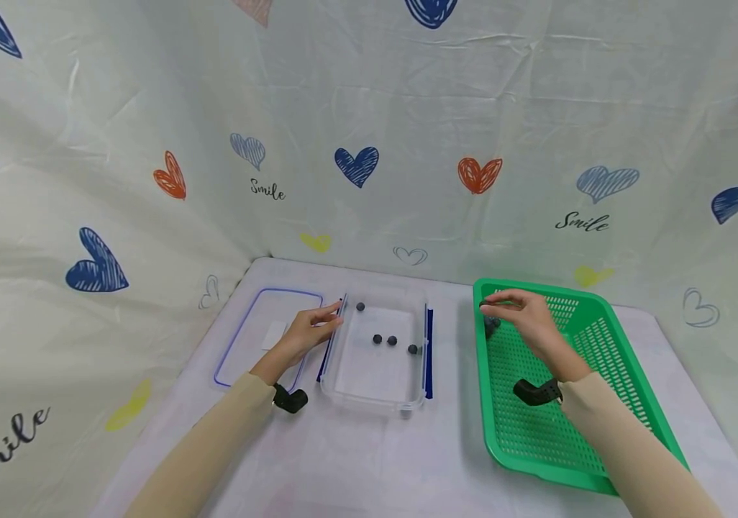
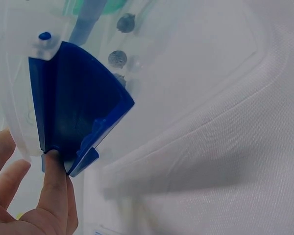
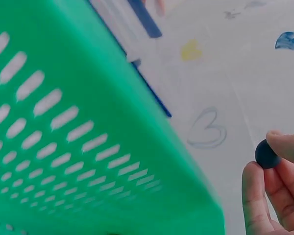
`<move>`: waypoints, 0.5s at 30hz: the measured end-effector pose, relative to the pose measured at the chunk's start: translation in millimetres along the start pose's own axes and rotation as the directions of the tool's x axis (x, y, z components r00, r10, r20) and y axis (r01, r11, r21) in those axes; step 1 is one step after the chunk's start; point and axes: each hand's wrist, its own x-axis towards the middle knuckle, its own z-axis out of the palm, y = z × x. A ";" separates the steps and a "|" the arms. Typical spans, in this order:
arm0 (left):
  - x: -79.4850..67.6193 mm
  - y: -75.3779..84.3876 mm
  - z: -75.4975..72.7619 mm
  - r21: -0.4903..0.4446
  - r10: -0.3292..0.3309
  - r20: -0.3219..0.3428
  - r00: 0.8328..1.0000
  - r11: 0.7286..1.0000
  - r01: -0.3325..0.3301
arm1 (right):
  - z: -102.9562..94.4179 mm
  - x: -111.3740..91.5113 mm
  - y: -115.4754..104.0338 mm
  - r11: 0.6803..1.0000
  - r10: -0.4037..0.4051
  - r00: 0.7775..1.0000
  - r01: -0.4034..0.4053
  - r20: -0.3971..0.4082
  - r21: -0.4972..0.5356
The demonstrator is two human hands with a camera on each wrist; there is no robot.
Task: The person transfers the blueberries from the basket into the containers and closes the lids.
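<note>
Right hand: fingers pinch one dark ball at green basket.
Left hand: extended fingers touch blue flap of clear box.
Done, apparently: four balls boxed.
Left, apparently: basket's balls; lid unfitted.

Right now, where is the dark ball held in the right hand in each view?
Head: the dark ball is right of centre, at the right hand's fingertips, by the green basket's left rim.
Left wrist: not in it; other balls show near the top.
Right wrist: the dark ball is near the right edge, below mid-height.
Shared landmark: the blue flap at the left hand: left of centre in both head and left wrist, near the top in right wrist.
</note>
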 end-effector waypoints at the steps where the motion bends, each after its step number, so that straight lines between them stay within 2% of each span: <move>1: -0.3 0.0 0.0 -0.002 0.001 0.000 1.000 1.000 -0.001 | 2.0 0.3 -1.0 1.000 0.002 1.000 -0.002 0.006 0.008; 8: 0.4 0.0 0.0 -0.022 0.006 0.006 1.000 1.000 -0.006 | 15.1 3.6 -8.4 0.999 0.002 1.000 -0.004 0.028 0.052; 15: 0.0 0.1 -0.2 -0.042 0.042 0.032 0.999 0.998 -0.040 | 26.2 8.5 -11.6 0.999 -0.003 0.999 0.002 0.033 0.033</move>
